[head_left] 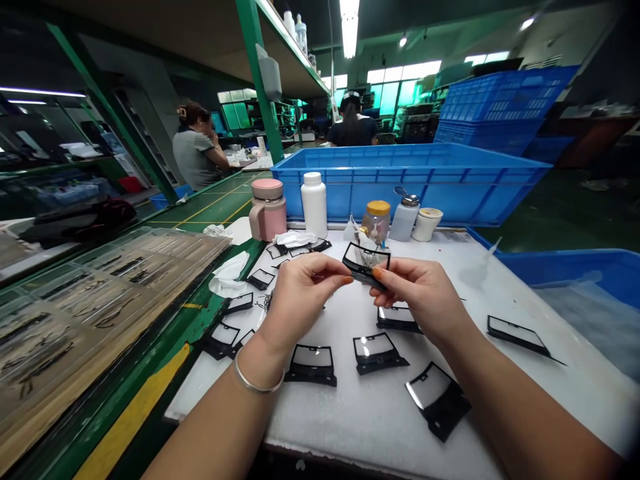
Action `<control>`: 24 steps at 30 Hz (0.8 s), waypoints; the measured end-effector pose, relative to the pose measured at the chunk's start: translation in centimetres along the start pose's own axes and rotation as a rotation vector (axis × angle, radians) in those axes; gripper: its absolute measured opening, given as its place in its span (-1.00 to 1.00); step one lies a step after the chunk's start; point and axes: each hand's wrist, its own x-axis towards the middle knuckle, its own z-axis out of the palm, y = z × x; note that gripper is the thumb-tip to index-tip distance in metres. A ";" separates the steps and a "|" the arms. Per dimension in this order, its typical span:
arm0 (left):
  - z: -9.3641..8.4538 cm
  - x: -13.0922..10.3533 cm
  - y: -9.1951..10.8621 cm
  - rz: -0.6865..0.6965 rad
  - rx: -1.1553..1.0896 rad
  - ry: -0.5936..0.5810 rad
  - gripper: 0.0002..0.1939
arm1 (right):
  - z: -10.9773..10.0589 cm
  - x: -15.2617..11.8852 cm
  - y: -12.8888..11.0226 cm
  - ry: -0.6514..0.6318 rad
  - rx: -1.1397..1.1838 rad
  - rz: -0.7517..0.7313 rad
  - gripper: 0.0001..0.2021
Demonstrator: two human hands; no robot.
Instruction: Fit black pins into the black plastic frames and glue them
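Nearest me, well short of the large open blue plastic crate (410,177), lies the white, slightly stained work surface (345,420). Loose on it are flat black frames with clear windows (311,365), some in front of my hands, more off to my left. Above them I have a small black rectangular frame with a clear window (367,261), between me and the crate. My right hand (425,290) has it clamped between thumb and fingers; my left hand (300,290) is pinched at its left corner, though I cannot tell whether those fingertips grip it.

Left of the crate and nearer me, a shallow divided tray (170,250) lies beside green, yellow-striped surfacing (213,200). Right up by the crate's near side stand a pink lidded mug (273,217), a white plastic bottle (314,207), an orange-lidded jar (377,217), a translucent metal-topped bottle (404,220) and a cream tub (427,225).

Beyond the crate, a dark-clothed person (353,123) has their back to me, stacked blue crates (493,110) rise to its right, and a grey-shirted person (195,153) is to its left, under ceiling lights (349,27).
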 end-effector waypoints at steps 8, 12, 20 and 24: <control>0.1 0.0 -0.7 0.180 0.266 0.029 -0.96 | 0.2 -0.2 -0.1 -0.048 -0.019 0.020 -0.74; 0.0 0.0 -0.5 0.263 0.396 0.029 -0.95 | 0.2 -0.1 0.0 -0.069 -0.044 0.007 -0.73; 0.0 -0.1 -0.1 0.340 0.472 0.019 -0.92 | 0.1 -0.1 0.1 -0.045 -0.053 0.031 -0.73; 0.0 0.0 -0.3 0.321 0.467 -0.014 -0.88 | 0.2 -0.1 0.2 -0.038 -0.056 0.039 -0.72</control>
